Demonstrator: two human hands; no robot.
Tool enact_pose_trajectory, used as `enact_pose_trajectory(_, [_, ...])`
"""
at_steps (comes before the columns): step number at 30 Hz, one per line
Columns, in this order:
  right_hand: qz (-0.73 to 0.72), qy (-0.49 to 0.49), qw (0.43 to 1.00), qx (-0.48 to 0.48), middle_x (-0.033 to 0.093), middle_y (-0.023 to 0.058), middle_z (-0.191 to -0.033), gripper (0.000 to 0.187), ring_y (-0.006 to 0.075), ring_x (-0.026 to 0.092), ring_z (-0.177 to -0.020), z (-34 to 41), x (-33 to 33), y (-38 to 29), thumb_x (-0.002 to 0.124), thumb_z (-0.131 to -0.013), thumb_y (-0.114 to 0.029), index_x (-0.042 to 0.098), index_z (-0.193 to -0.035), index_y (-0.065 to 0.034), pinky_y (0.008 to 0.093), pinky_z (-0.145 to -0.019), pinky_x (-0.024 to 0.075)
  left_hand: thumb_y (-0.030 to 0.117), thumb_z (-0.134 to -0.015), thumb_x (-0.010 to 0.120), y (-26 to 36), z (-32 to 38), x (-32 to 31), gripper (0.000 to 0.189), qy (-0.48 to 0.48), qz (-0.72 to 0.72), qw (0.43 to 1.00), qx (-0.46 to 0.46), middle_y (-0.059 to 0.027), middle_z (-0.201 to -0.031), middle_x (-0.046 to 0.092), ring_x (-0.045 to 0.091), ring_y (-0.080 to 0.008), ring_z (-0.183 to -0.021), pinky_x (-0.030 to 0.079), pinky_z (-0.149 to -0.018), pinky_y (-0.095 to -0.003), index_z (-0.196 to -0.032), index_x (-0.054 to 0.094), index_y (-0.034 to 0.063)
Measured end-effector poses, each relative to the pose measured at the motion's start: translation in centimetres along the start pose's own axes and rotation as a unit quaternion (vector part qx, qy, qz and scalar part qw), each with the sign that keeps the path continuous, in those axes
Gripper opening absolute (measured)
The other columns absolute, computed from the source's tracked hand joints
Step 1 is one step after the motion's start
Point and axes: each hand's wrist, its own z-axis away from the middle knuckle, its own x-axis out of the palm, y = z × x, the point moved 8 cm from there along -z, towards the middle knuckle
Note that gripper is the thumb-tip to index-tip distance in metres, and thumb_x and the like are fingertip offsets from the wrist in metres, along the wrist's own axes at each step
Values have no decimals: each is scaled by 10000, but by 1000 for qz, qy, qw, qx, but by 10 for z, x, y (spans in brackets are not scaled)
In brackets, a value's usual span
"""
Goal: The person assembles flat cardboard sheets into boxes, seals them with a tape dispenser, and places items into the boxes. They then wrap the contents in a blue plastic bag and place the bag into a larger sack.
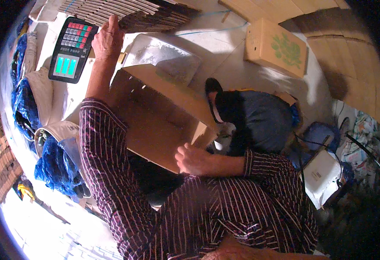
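Observation:
My left hand (108, 40) is stretched to the upper left, its fingers against the edges of a stack of flattened corrugated cardboard (141, 14); its palm side is hidden. A cardboard box (154, 120), open towards me, lies tilted in front of my body. My right hand (194, 161) has its fingers curled over the near edge of this box. Beside my left hand stands a scale's keypad and display panel (74, 50), its display lit green. A metal scale platform (164, 57) shows partly behind the box.
A closed cardboard box with a green leaf print (276, 48) stands at the upper right, near large cardboard sheets (349, 58). A black sandal (213, 87) and dark trousered leg are right of the open box. On the left is a white bucket (61, 128) with blue plastic; a white package (323, 175) lies right.

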Motion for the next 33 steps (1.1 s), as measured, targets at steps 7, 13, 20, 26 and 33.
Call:
enact_pose_trajectory(7, [31,46,996,67,604,76,-909,175,249,559,-937,0,-29,16,622,-816,-261,675,-843,-96,415,-772,473,454,-843,731,-52,32,-17,509,114,237,965,-8,-166,-1061,679,646,-374,-977,515,-816,-456,-1154,620,68])
enact_pose_trajectory(13, [122,214,969,36,574,62,-860,142,245,539,-925,4,-73,17,531,-878,-198,624,-825,-104,413,-855,431,506,-794,767,-82,154,-53,791,132,226,951,-166,-278,-1269,554,514,-395,-1185,408,-1017,-461,-1307,520,-43])
enact_pose_trajectory(20, [38,381,916,124,574,174,-1193,447,358,536,-1116,8,-152,59,783,-734,-273,653,-1071,-9,453,-965,463,444,-795,779,-75,234,21,1040,33,481,801,-356,-274,-1273,575,594,-328,-1126,461,-979,-379,-1467,198,-98])
enact_pose_trajectory(26, [102,386,852,339,623,244,-1119,669,406,594,-1033,8,-173,150,781,-795,-249,471,-1327,14,508,-934,440,334,-962,612,-23,247,16,520,26,621,722,-304,-139,-1196,624,578,-218,-1084,453,-939,-339,-1324,496,-20])
enact_pose_trajectory(33, [-352,286,809,373,707,151,-907,461,228,673,-827,37,-88,263,674,-886,-417,677,-1042,16,391,-754,530,337,-970,616,-36,258,39,466,-16,741,583,-333,-99,-1182,641,614,-213,-1051,494,-923,-347,-1274,554,-12])
